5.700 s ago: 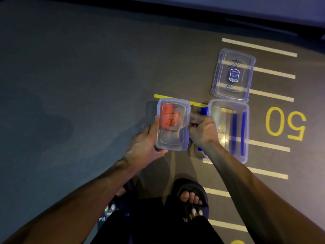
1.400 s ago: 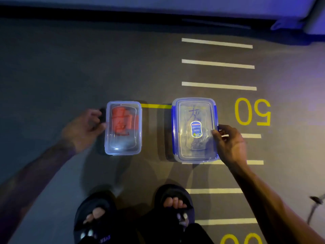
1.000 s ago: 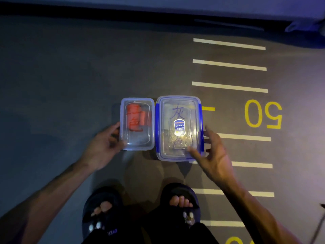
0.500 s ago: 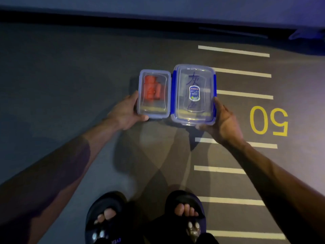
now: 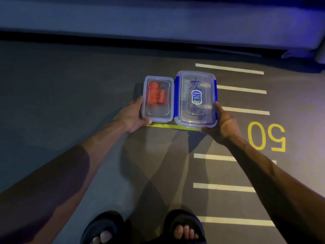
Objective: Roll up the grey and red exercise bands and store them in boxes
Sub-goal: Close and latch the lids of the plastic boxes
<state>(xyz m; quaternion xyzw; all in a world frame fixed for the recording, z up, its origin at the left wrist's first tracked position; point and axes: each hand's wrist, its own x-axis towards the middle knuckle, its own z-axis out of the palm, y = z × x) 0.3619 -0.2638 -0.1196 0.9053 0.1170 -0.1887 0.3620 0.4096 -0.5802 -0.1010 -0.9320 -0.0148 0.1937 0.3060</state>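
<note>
together, both hands [image 5: 133,118] hold two lidded clear boxes [image 5: 196,97], red rolls [image 5: 156,95] inside the smaller.

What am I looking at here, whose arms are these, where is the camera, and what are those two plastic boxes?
No machine here: a person wears a camera on the head, looking down at their own arms and sandalled feet. The left hand holds the small box, with a red roll visible through its closed lid. The right hand holds the larger blue-edged box, lid also on; its contents are unclear. The boxes sit side by side, touching, over a dark floor painted with lines and a yellow 50.
</note>
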